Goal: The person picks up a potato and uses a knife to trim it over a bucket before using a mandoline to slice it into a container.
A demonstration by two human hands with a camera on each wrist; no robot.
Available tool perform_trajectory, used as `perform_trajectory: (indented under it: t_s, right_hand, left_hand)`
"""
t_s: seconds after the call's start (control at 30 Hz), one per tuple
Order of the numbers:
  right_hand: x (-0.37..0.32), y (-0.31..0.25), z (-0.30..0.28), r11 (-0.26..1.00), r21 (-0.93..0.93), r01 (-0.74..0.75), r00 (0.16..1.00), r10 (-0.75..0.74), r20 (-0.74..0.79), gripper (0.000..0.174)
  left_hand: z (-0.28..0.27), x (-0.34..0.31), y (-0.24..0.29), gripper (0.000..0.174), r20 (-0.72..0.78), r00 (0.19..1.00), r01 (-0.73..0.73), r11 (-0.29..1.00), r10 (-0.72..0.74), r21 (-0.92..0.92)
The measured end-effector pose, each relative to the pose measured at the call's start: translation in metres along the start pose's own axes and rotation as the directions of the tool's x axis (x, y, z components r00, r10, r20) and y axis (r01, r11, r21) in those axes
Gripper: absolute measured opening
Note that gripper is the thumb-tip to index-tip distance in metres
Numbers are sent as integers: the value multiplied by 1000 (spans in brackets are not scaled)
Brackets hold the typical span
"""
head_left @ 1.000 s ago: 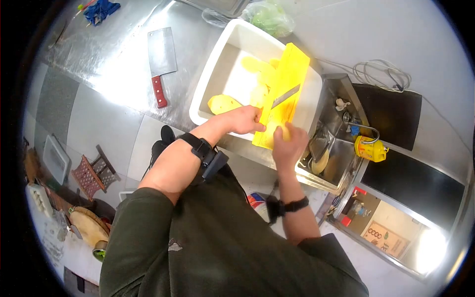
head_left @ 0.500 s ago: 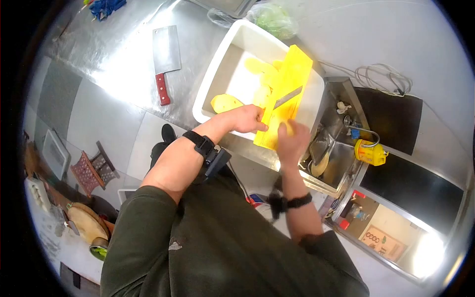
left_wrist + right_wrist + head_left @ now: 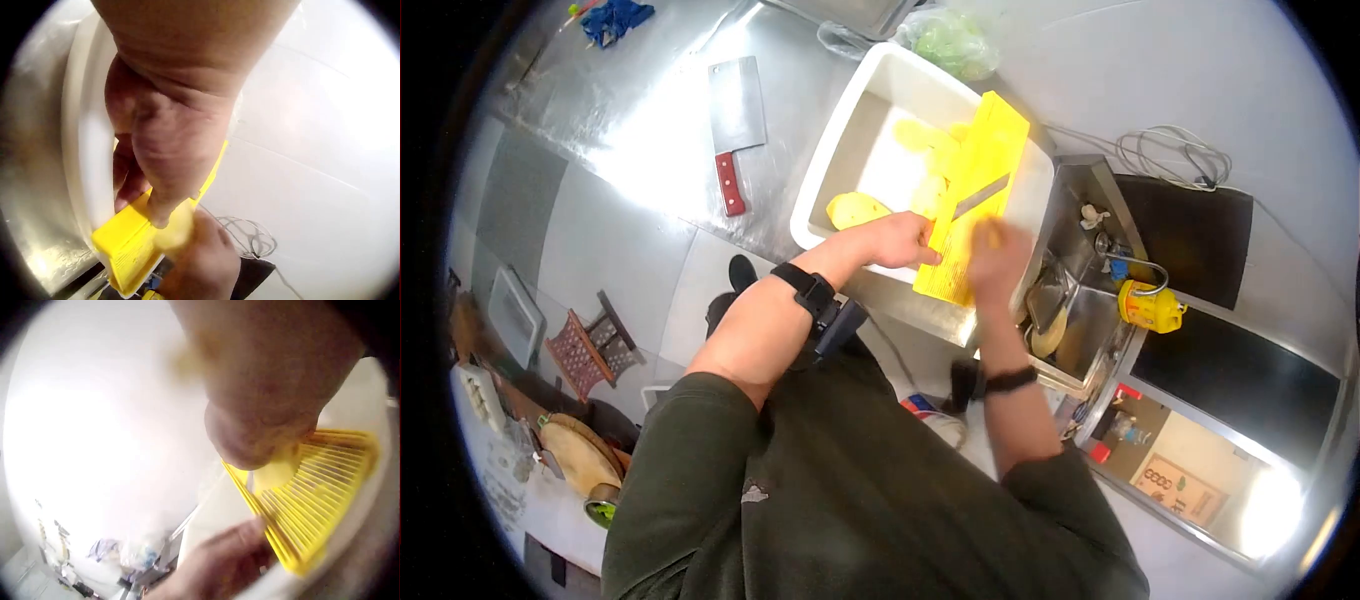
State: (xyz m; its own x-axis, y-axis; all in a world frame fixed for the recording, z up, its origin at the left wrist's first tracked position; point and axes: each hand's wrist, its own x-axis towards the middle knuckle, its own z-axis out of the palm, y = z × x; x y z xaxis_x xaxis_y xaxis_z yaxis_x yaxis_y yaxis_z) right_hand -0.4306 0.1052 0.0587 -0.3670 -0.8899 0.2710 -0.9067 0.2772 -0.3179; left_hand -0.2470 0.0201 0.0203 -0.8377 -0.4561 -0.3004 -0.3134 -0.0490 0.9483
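Note:
A yellow mandoline slicer (image 3: 998, 135) with a slanted metal blade lies across a white basin (image 3: 825, 145). My left hand (image 3: 900, 240) grips the slicer's near side edge, thumb on top and fingers underneath. Blurred by motion, my right hand (image 3: 1000, 262) holds a peeled yellow potato (image 3: 279, 475) against the ridged face, just below the blade. In the left wrist view the potato (image 3: 176, 232) shows between my two hands. Inside the basin are a whole peeled potato (image 3: 857, 209) and several yellow pieces (image 3: 940, 150), partly hidden by the slicer.
On the steel counter (image 3: 655, 130), left of the basin, lies a cleaver (image 3: 738, 105) with a red handle. A sink (image 3: 1085, 315) with a yellow bottle (image 3: 1150, 306) by its tap adjoins on the right. Behind the basin sits a plastic bag (image 3: 950, 42) with something green in it.
My right hand has moved up along the slicer toward the blade with the potato. My left hand keeps its grip on the edge. The head view has shifted slightly.

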Motion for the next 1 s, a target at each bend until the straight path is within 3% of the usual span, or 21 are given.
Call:
perform_trajectory:
  t_s: [0.03, 0.13, 0.17, 0.23, 0.3, 0.4, 0.43, 0.5, 0.57, 0.67, 0.7, 0.77, 0.83, 0.93, 1.0]
  right_hand:
    - [-20, -9, -5, 999, -3, 33, 997, -34, -69, 22]
    - [-19, -14, -8, 999, 42, -22, 999, 24, -46, 18]
    - [0, -6, 4, 999, 7, 39, 995, -38, -89, 19]
    - [70, 13, 30, 997, -75, -10, 1000, 10, -8, 22]
    - [131, 21, 50, 997, -78, -17, 999, 13, -49, 27]
    - [144, 8, 47, 1000, -15, 1, 995, -2, -104, 31]
    - [131, 33, 55, 988, -143, 57, 998, -60, -19, 28]
    - [64, 5, 22, 991, 31, 133, 989, -130, -65, 18]
    - [-7, -7, 4, 987, 33, 156, 978, -150, -148, 8]
    - [-36, -16, -8, 998, 32, 55, 994, -52, -101, 5]
    - [-23, -8, 0, 994, 16, 109, 986, -106, -132, 9]
    - [36, 12, 22, 983, -185, -5, 998, 16, 56, 17]
    - [97, 39, 66, 993, -94, 73, 972, -91, -215, 22]
    - [137, 18, 54, 995, -84, -44, 990, 32, -134, 23]
    - [117, 12, 40, 988, -90, -127, 983, 137, 118, 19]
  left_hand:
    - [1, 0, -1, 35, -6, 1000, 11, 1000, -11, -25]
    - [1, 0, -1, 36, 5, 1000, 12, 1000, -11, -28]
    - [0, 1, 0, 36, 1, 1000, 12, 1000, -12, -26]
    - [1, -1, 0, 36, -5, 1000, -12, 999, 12, 35]
    - [2, 2, -4, 36, -22, 1000, -15, 999, 15, 31]
    - [7, 0, -6, 36, -13, 999, -41, 999, 42, 16]
    - [2, 3, -4, 36, -5, 998, -67, 998, 67, 5]
    - [-1, 5, -3, 36, -17, 999, -48, 999, 48, 3]
    - [4, 3, -5, 36, -34, 999, -11, 1000, 10, -10]
    - [5, 3, -7, 36, -16, 1000, -6, 999, 5, -54]
    - [4, 3, -6, 36, -15, 1000, -5, 999, 4, -53]
    - [2, 2, -3, 36, -5, 1000, -25, 1000, 25, 11]
    - [2, 2, -3, 35, -12, 1000, -7, 1000, 7, 4]
    - [7, 0, -4, 35, -9, 1000, 6, 1000, -6, -12]
    - [-2, 4, -1, 35, -19, 1000, -11, 1000, 11, -10]
